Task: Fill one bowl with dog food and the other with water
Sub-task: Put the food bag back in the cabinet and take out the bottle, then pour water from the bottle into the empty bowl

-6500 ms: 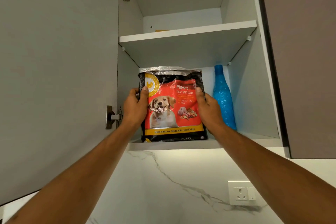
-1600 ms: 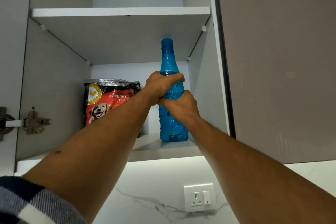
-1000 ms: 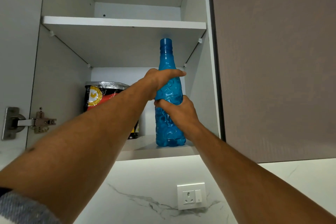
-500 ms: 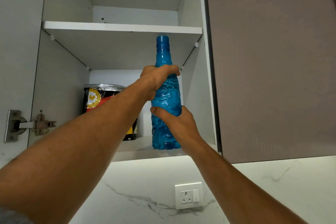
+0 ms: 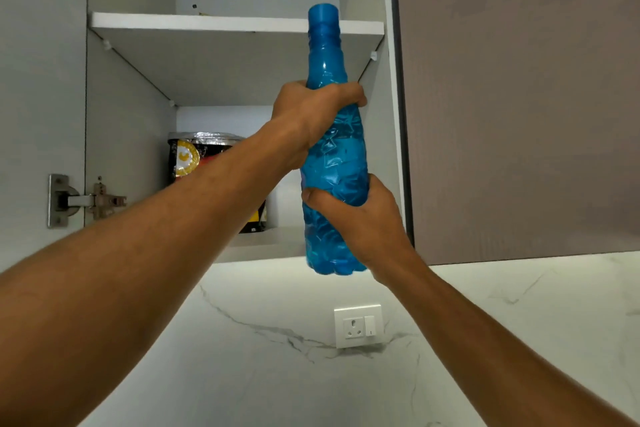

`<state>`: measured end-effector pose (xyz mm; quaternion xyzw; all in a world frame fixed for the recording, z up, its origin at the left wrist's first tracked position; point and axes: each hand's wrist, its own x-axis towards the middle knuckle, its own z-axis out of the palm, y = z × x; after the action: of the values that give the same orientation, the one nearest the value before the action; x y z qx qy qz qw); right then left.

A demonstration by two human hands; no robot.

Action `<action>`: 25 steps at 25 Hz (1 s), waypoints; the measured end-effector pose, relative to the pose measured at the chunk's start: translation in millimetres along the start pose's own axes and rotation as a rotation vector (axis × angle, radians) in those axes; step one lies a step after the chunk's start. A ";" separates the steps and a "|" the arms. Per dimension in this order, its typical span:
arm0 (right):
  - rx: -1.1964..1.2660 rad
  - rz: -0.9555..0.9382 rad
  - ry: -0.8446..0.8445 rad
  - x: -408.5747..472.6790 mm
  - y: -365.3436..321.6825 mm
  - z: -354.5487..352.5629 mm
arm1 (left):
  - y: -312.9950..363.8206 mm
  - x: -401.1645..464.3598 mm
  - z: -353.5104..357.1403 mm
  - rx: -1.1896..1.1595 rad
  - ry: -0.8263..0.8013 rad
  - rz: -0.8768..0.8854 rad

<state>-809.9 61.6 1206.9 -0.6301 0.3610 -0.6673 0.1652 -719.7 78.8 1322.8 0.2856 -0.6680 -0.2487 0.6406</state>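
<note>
Both hands are grasping the upright blue bottle (image 5: 334, 163) before the open white cupboard (image 5: 128, 87), left hand (image 5: 311, 114) at its neck, right hand (image 5: 360, 218) lower, dog food bag (image 5: 194, 156) sitting on the bottom shelf (image 5: 270, 243) above the marbled wall (image 5: 277, 374).

An open wall cabinet (image 5: 128, 121) shows two white shelves, the upper shelf (image 5: 221, 23) nearly bare. A metal hinge (image 5: 86, 200) is fixed at its left edge, beside the opened door (image 5: 38, 80). A closed brown door (image 5: 519, 97) hangs to the right. Below, a white socket with switch (image 5: 358, 326) sits on the marble-patterned wall (image 5: 277, 374).
</note>
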 end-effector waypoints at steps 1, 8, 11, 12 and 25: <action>-0.021 0.006 -0.005 -13.0 -0.3 -5.7 | -3.7 -11.3 1.7 -0.011 -0.005 0.001; -0.179 0.108 0.031 -126.7 45.1 -45.7 | -57.9 -113.2 27.2 -0.105 -0.050 -0.057; -0.224 0.203 0.024 -190.5 74.1 -66.0 | -95.6 -168.4 44.0 -0.098 -0.073 -0.130; -0.233 0.241 0.022 -211.8 83.1 -73.1 | -109.6 -186.9 49.4 -0.094 -0.082 -0.169; -0.591 0.650 -0.113 -415.4 154.0 -154.5 | -252.1 -373.0 95.2 -0.303 -0.592 -0.683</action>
<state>-931.5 279.0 809.3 -0.5393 0.7062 -0.4134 0.1989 -792.8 157.1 875.2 0.3093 -0.6457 -0.6104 0.3388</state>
